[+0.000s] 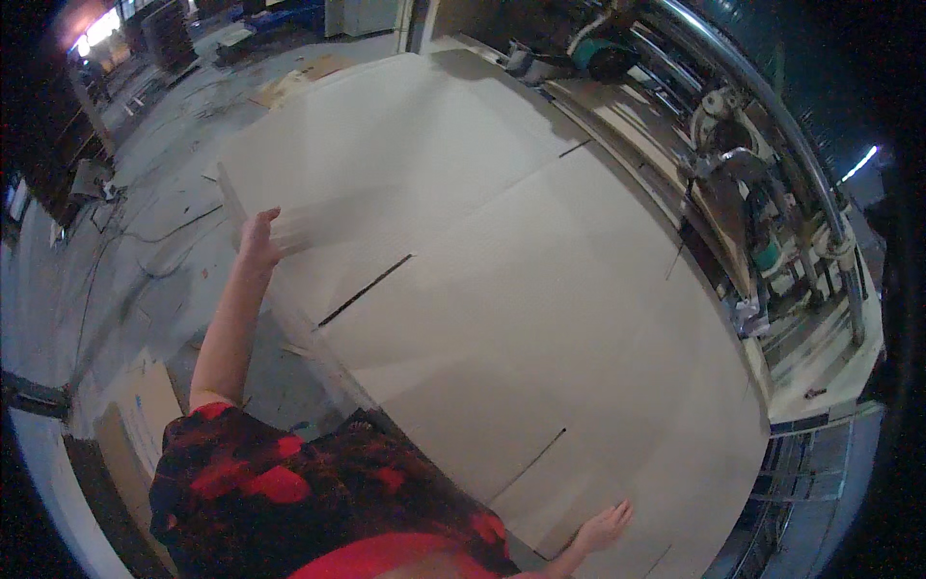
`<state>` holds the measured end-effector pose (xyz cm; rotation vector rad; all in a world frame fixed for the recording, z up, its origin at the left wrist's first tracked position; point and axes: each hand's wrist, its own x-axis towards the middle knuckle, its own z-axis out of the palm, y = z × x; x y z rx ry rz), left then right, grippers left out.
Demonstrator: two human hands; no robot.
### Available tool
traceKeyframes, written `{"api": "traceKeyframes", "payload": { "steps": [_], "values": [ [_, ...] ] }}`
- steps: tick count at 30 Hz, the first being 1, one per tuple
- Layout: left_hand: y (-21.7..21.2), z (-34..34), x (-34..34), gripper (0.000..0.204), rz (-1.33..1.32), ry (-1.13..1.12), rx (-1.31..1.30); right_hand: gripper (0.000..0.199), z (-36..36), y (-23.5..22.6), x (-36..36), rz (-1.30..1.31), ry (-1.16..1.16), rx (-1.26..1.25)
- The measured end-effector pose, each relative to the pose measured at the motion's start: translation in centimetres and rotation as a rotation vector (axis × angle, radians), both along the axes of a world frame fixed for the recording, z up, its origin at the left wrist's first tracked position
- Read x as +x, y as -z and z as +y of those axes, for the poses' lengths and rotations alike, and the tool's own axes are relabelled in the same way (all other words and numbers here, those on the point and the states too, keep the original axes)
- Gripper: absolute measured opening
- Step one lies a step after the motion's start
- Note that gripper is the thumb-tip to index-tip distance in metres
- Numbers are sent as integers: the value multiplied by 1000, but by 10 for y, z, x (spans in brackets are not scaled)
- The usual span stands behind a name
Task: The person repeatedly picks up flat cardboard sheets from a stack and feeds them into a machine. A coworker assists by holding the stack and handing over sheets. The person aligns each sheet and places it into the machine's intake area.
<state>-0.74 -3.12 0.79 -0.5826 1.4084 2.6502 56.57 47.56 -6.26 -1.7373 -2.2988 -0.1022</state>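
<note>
A large pale cardboard sheet with several dark narrow slots spreads across the middle in front of me. At its left edge is my left hand, its fingers reaching over the rim onto the surface; they look apart, though partly blurred. My right hand rests over the near right part of the sheet, fingers stretched out and holding nothing. Whether more sheets lie beneath this one is hard to make out.
Along the right and far right runs a machine with a long metal bar, rollers and clamp-like parts. Metal racking stands at the lower right. Flat cardboard pieces lie at the lower left, and a cable crosses the grey floor.
</note>
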Motion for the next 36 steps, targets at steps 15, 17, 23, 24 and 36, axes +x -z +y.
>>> {"api": "traceKeyframes", "payload": {
  "steps": [15,17,23,24,36],
  "values": [
    [-37,-57,-16,43,73,178,216,43,-67,4,51,115,-201,-1],
    [-36,-63,-11,36,114,71,92,43,-81,13,71,204,-199,-31],
    [-16,-132,9,35,652,171,-845,40,-153,62,104,210,-167,143],
    [-12,-142,20,38,807,156,-1023,46,-165,72,98,175,-119,107],
    [17,-87,275,61,1594,738,-1613,52,-385,122,4,309,-331,156]
  ]
}}
